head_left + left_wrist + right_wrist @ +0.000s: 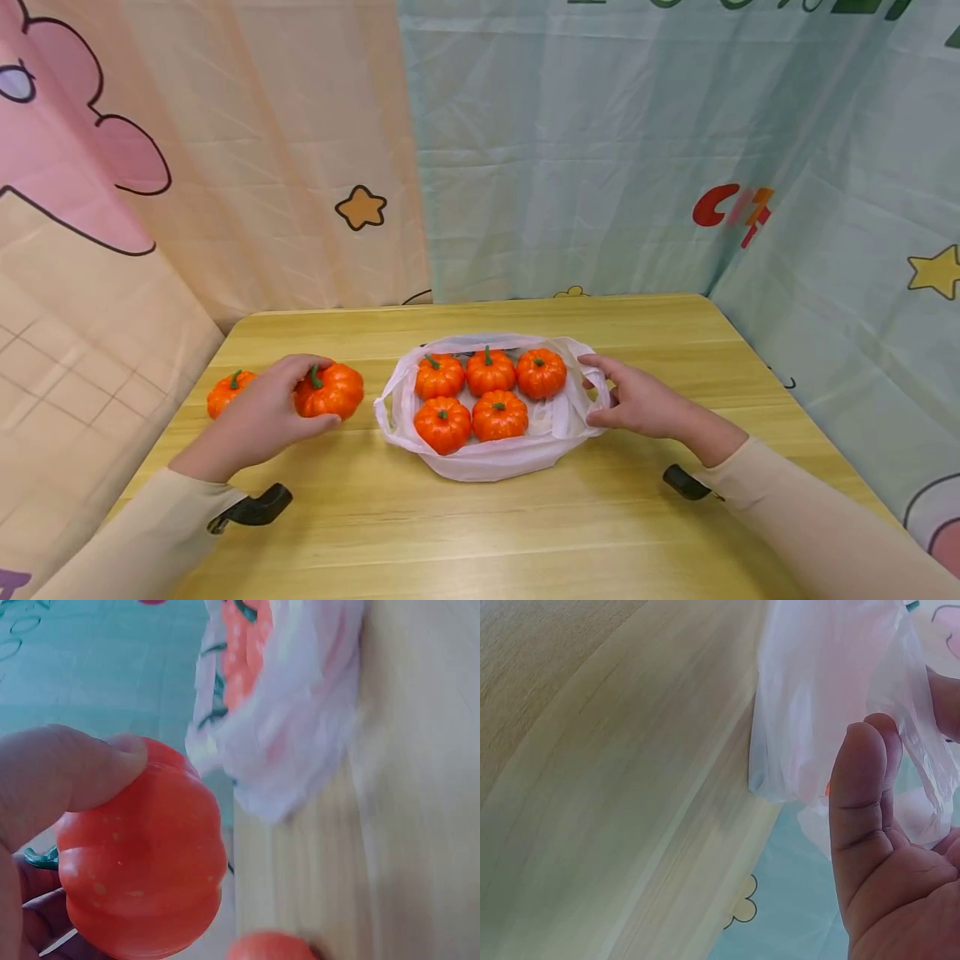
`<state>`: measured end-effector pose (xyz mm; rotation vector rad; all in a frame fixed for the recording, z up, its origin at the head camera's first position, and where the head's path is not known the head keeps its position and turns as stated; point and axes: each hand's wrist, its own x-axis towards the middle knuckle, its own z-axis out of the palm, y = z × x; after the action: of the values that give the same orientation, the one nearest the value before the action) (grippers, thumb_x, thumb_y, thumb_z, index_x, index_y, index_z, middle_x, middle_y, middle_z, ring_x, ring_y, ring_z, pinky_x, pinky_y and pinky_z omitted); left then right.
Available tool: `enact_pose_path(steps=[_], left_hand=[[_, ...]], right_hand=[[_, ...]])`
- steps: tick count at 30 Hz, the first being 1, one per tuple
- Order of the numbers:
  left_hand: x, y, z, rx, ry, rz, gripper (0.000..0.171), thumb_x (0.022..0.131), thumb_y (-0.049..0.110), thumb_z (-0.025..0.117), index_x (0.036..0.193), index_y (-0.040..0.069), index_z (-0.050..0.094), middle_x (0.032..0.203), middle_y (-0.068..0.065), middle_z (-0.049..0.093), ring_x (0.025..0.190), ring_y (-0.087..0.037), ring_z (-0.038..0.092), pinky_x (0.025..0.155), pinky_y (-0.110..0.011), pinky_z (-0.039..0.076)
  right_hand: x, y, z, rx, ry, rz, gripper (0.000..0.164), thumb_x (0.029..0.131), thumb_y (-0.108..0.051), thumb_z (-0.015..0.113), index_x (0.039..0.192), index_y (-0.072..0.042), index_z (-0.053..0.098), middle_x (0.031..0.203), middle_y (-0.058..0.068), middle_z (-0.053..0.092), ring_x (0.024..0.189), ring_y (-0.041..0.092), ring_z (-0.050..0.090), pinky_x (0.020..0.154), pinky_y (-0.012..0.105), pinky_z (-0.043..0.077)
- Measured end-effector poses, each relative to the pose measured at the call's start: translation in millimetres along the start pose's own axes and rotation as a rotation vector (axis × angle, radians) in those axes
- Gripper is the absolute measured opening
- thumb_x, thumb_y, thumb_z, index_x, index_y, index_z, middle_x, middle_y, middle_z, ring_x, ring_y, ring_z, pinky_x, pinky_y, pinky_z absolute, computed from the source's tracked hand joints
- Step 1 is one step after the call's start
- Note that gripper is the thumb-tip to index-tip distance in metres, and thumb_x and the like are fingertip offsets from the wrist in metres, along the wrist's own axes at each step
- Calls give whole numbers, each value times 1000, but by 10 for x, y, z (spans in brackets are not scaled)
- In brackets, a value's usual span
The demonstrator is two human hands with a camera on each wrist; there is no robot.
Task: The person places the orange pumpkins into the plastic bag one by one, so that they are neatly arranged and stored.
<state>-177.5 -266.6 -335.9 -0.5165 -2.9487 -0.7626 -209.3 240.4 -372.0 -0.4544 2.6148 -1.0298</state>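
Observation:
My left hand [262, 421] grips a small orange toy pumpkin [337, 390] with a green stem, left of the bag. The left wrist view shows the thumb across the side of this pumpkin [150, 862], with the other fingers partly hidden behind it. A white plastic bag [487, 467] stands with its mouth spread wide in the middle of the table, several pumpkins [501, 415] inside, stems up. At the bag's right rim, my right hand [656, 404] holds the handle loop, the thin plastic [907, 697] passing between thumb and fingers.
Another pumpkin [225, 396] lies on the table's left side, partly behind my left hand. The wooden table [480, 533] ends at a back edge against printed curtains [562, 167], which also close off both sides. Black wrist straps [258, 507] show near my sleeves.

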Motion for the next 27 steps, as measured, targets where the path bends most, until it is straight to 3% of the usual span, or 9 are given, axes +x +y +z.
enact_pose_path(steps=[6,15,27], left_hand=[[286,377,159,-74,-32,78,69,88,29,86,144,3,54,144,-16,57,120,-33,61,104,-54,55],[673,913,485,-180,-107,197,66,87,21,84,145,6,55,149,-11,54,131,-31,57,111,-51,53],[940,1308,834,-183,-160,267,67,87,24,85,145,9,56,150,-7,55,137,-27,55,115,-44,50]], right_hand=[[-6,-4,4,-9,1,11,91,90,-16,84,163,-8,31,127,17,63,79,20,59,70,26,58],[-15,-20,8,-27,18,-8,90,90,-14,83,162,-6,31,137,21,60,84,21,61,73,27,59],[-14,-22,2,-41,20,-6,90,90,-16,83,163,-8,31,139,21,59,87,22,62,75,28,59]])
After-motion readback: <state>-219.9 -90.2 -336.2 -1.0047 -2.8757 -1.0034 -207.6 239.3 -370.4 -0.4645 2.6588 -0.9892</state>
